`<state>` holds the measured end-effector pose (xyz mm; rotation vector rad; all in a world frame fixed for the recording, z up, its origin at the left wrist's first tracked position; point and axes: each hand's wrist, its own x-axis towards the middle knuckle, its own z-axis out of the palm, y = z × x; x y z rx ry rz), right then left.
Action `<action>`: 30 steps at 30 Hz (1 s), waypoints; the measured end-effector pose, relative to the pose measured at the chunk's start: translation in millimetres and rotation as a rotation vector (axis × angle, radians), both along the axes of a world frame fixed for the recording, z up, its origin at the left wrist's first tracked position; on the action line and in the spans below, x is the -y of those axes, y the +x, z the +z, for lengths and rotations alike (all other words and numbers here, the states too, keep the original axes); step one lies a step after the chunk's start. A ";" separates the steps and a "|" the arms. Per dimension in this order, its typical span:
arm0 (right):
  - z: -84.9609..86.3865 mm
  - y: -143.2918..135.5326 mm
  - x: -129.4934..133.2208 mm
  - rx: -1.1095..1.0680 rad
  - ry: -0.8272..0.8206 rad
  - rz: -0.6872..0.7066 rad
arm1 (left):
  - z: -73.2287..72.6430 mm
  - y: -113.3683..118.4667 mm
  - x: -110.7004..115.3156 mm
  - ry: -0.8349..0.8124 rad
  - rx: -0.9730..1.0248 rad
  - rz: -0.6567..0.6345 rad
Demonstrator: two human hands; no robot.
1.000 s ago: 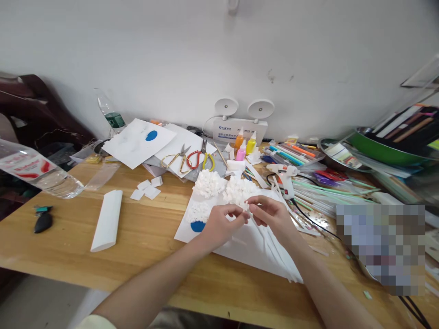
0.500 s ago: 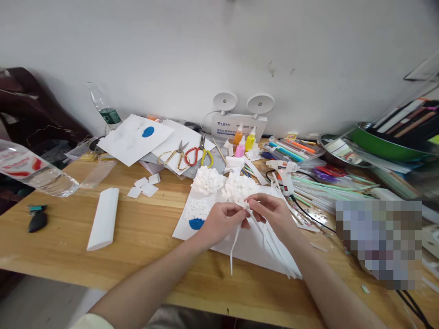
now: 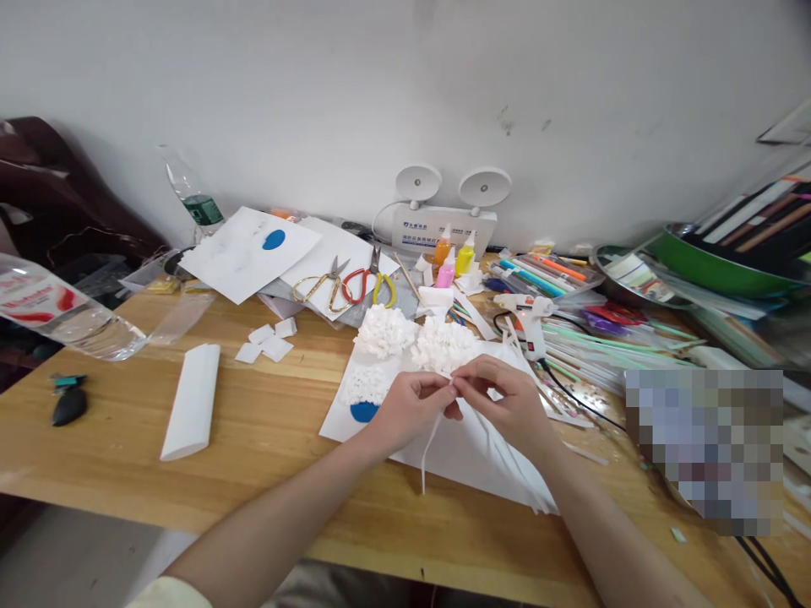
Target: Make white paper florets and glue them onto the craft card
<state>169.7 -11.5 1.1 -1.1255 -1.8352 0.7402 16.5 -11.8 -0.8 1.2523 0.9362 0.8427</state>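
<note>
My left hand (image 3: 415,407) and my right hand (image 3: 500,397) meet over a white sheet of paper (image 3: 469,469), fingertips pinched close together. Between them is a narrow white paper strip (image 3: 428,452), its loose end hanging down below my left fingers. Just behind my hands, two fluffy white paper clusters (image 3: 383,331) sit on the sheet. A flatter white patch (image 3: 367,386) borders a blue shape (image 3: 363,411) left of my hand. More white strips (image 3: 507,447) lie under my right hand. The exact spot where the fingertips touch the strip is partly hidden.
A glue gun (image 3: 532,325) stands right of the clusters. Scissors (image 3: 329,283) and red-handled pliers (image 3: 361,283) lie behind, near small paint bottles (image 3: 446,268). Left are paper squares (image 3: 272,342), a folded white paper (image 3: 190,405), a black clip-like object (image 3: 69,405) and a water bottle (image 3: 76,317).
My right fingers have closed in against the left fingertips, in a tighter pinch. The hanging end of the strip has shifted slightly left and up.
</note>
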 end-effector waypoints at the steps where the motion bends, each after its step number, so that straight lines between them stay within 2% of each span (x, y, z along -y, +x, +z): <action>1: 0.0 0.1 -0.1 0.014 0.049 0.009 | -0.2 -0.2 0.1 0.016 -0.011 -0.001; 5: -2.3 0.9 -1.7 0.061 0.192 0.002 | -0.5 -0.2 1.2 0.097 -0.073 0.007; 18: -8.9 4.8 -3.2 0.146 0.357 -0.003 | -0.9 0.3 5.1 0.376 -0.291 0.072; 30: -19.5 8.4 -5.1 0.220 0.387 -0.008 | -1.5 0.2 3.1 0.372 -0.286 0.127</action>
